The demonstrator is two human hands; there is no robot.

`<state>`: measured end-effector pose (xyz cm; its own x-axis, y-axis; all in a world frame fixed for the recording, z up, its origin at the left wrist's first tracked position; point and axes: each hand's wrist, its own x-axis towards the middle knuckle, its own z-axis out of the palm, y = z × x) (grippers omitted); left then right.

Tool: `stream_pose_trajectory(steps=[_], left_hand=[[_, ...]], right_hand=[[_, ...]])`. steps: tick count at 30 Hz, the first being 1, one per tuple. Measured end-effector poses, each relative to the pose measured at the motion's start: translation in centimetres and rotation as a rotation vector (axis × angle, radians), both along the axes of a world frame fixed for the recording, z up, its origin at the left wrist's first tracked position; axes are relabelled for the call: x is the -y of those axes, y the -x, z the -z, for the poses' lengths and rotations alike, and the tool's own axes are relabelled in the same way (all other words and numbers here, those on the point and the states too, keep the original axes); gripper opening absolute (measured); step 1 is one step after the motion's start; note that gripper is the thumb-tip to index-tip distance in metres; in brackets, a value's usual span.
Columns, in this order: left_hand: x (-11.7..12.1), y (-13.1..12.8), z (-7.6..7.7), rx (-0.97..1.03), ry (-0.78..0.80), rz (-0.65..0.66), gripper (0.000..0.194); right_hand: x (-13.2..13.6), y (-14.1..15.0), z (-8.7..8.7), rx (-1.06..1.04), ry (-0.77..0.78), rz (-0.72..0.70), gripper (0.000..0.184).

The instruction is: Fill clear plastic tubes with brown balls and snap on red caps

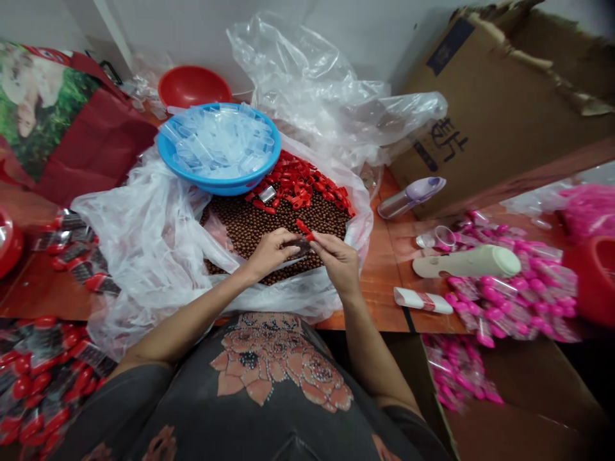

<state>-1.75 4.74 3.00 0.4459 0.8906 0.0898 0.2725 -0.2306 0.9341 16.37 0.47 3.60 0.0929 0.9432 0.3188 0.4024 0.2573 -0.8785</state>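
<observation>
Okay, the left hand (271, 251) and the right hand (339, 261) are right together, fingertips meeting over a bed of brown beads (271, 224). The left fingers (288, 244) pinch a small dark piece (295, 245), lying roughly level across the gap and partly hidden, so its exact shape is hard to call. At the right fingertips sits a small red piece (303, 226), its long axis slanting from upper left, away from the person, down to lower right, where it meets the fingers.

All of this is going on inside a clear plastic bag (144, 256), with the beads heaped on the near side and a pile of red parts (298, 182) just beyond them. Next to that pile, a blue basin (221, 189) full of clear plastic pieces tilts on the bag's far edge, with a red bowl (192, 86) behind it. To the right, on the wooden table (379, 282), there's a white tube (423, 299) and a spread of pink packets (509, 294). Over on the left lie red-and-black packets (77, 256), and a cardboard box (500, 109) looms top right.
</observation>
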Motion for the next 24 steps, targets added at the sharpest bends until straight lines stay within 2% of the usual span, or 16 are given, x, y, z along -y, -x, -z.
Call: stream_pose_trajectory(steps=[3,6,9,12,15,17,18,20,24], left_hand=[[0.4,0.1,0.0,0.024,-0.026,-0.015,0.023],[1.0,-0.2,0.6,0.087,-0.021,-0.035,0.026],[1.7,-0.7,1.7,0.195,0.067,-0.079,0.03],[2.4,-1.3,2.2,0.32,0.18,-0.109,0.033],[2.7,-1.7,1.6,0.458,0.27,-0.177,0.031],[2.6,-1.8,0.9,0.576,0.365,-0.185,0.034],[2.5,-1.8,0.6,0.632,0.425,-0.186,0.036],[2.2,-1.6,-0.1,0.722,0.563,-0.215,0.039],[1.6,-0.9,-1.0,0.778,0.861,-0.258,0.053]], right_hand=[[0.0,-0.1,0.1,0.059,-0.03,-0.017,0.023],[0.0,-0.2,0.2,0.024,-0.04,-0.044,0.022],[0.0,-0.1,0.4,0.001,-0.031,-0.071,0.021],[0.1,0.5,0.8,0.096,-0.021,-0.081,0.026],[0.4,1.3,1.2,0.294,-0.045,-0.103,0.054],[0.4,1.7,1.5,0.415,-0.068,-0.127,0.075],[0.4,1.8,1.6,0.456,-0.074,-0.131,0.08],[0.3,2.0,1.8,0.492,-0.078,-0.118,0.08],[0.5,2.3,2.1,0.504,-0.124,-0.14,0.066]])
